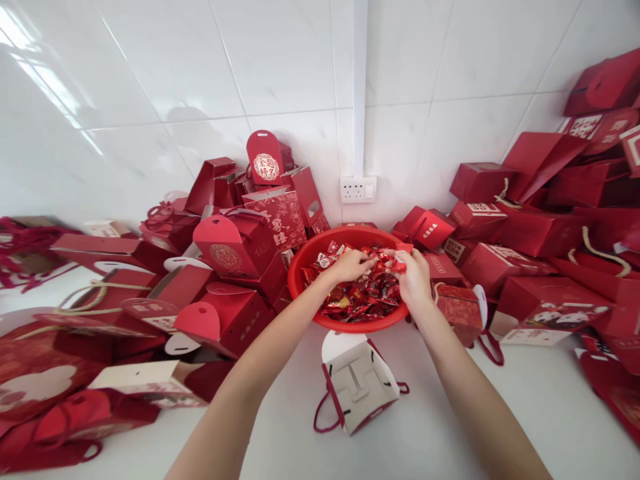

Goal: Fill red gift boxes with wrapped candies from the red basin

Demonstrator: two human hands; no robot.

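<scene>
A round red basin [305,257] full of red-wrapped candies [363,300] sits against the tiled wall. Both my hands reach into it. My left hand [350,265] is closed around candies picked from the pile. My right hand [413,273] is closed too, pinching red wrapped candies at the basin's right side. In front of the basin, between my forearms, stands an open gift box [356,380] with a white inside and red cord handles, its top flaps spread.
Heaps of red paper gift boxes and bags [235,247] crowd the white surface on the left, and more red boxes [530,233] are stacked on the right. A wall socket [358,189] sits above the basin. The white surface [430,427] shows near me.
</scene>
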